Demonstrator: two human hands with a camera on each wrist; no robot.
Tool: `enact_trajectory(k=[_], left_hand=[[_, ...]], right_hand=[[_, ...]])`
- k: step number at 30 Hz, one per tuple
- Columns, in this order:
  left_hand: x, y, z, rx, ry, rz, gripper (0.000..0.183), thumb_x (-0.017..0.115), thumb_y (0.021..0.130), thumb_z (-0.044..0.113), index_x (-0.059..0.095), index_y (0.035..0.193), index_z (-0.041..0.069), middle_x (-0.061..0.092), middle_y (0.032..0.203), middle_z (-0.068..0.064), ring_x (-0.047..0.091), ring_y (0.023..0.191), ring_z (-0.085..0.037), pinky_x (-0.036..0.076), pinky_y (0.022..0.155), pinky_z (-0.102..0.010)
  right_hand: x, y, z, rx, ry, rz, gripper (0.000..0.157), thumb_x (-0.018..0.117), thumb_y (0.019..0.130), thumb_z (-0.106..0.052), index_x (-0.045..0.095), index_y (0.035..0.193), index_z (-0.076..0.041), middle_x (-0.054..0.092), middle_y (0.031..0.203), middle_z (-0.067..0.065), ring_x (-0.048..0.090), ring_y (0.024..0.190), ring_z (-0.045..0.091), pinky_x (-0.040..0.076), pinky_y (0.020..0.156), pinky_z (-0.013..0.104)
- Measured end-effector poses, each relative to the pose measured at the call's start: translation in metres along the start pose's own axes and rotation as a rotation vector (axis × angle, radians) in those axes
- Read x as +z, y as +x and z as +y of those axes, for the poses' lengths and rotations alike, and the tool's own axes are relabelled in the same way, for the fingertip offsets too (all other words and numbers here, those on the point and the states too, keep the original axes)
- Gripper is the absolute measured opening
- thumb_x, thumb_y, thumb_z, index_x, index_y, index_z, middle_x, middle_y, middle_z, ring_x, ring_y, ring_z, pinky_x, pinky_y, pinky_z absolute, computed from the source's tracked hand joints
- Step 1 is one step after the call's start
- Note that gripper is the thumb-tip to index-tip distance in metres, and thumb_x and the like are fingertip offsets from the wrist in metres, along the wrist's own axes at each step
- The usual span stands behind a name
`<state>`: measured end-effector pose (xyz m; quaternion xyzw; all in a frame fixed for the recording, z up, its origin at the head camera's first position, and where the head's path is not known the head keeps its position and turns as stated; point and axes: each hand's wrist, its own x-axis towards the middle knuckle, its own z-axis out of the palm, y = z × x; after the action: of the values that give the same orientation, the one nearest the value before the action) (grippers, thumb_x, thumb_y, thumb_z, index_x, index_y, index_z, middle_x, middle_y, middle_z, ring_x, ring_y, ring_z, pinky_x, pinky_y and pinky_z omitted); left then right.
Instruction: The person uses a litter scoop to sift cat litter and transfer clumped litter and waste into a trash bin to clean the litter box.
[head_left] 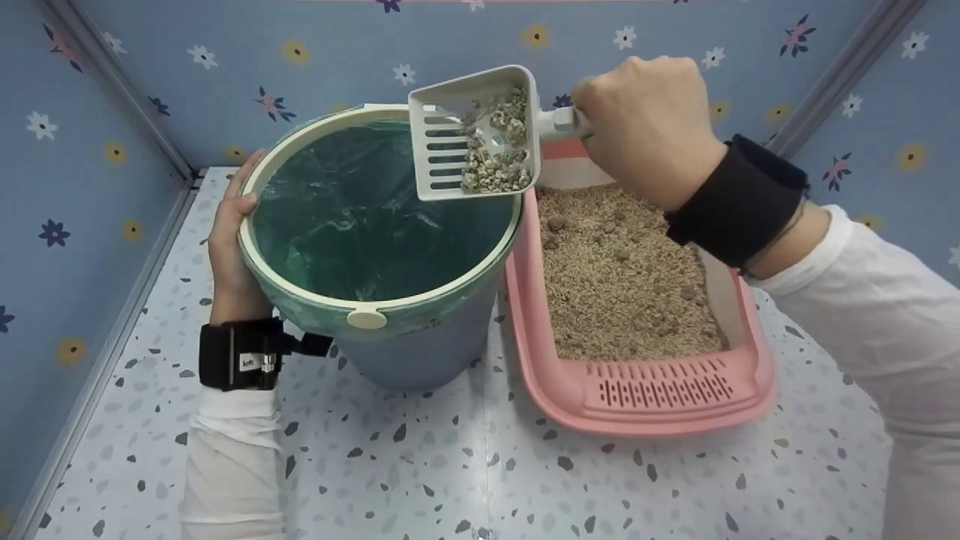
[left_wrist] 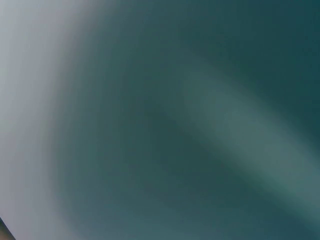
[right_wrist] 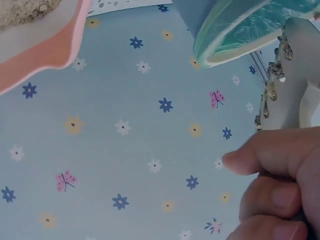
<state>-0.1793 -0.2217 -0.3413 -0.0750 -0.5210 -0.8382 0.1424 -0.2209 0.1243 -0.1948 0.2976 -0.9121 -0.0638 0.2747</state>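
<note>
At left, the left hand (head_left: 234,240) gripped a round, cream-rimmed blue-grey bin (head_left: 420,356) lined with green plastic (head_left: 322,259). By its far right rim hung a slotted white plastic scoop (head_left: 534,139) of speckled clumps (head_left: 499,169), its handle grasped by the right hand (head_left: 649,127). Rightward sat a pink rectangular plastic tray (head_left: 559,397) of tan granules (head_left: 626,281).

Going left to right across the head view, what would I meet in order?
Left hand → bin lined with a green bag → slotted litter scoop → pink litter box → right arm's white sleeve.
</note>
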Motion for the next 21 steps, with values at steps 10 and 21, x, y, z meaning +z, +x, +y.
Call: enact_trajectory(k=[10, 21], left_hand=[[0.0, -0.003, -0.001, 0.004, -0.073, 0.003, 0.051, 0.028, 0.094, 0.013, 0.036, 0.145, 0.012, 0.031, 0.15, -0.008, 0.031, 0.138, -0.023, 0.023, 0.113, -0.039], [0.0, 0.0, -0.001, 0.027, -0.064, -0.011, 0.053, 0.024, 0.095, 0.011, 0.03, 0.147, 0.009, 0.028, 0.151, -0.01, 0.029, 0.139, -0.022, 0.022, 0.114, -0.037]], right_hand=[[0.015, 0.002, -0.027, -0.22, -0.415, 0.463, 0.039, 0.041, 0.095, -0.002, 0.034, 0.057, -0.01, 0.031, 0.048, 0.002, 0.026, 0.043, 0.015, 0.02, 0.044, 0.028], [0.014, 0.0, -0.031, -0.274, -0.495, 0.638, 0.037, 0.048, 0.091, -0.001, 0.036, 0.057, -0.009, 0.044, 0.051, 0.004, 0.03, 0.043, 0.018, 0.027, 0.041, 0.03]])
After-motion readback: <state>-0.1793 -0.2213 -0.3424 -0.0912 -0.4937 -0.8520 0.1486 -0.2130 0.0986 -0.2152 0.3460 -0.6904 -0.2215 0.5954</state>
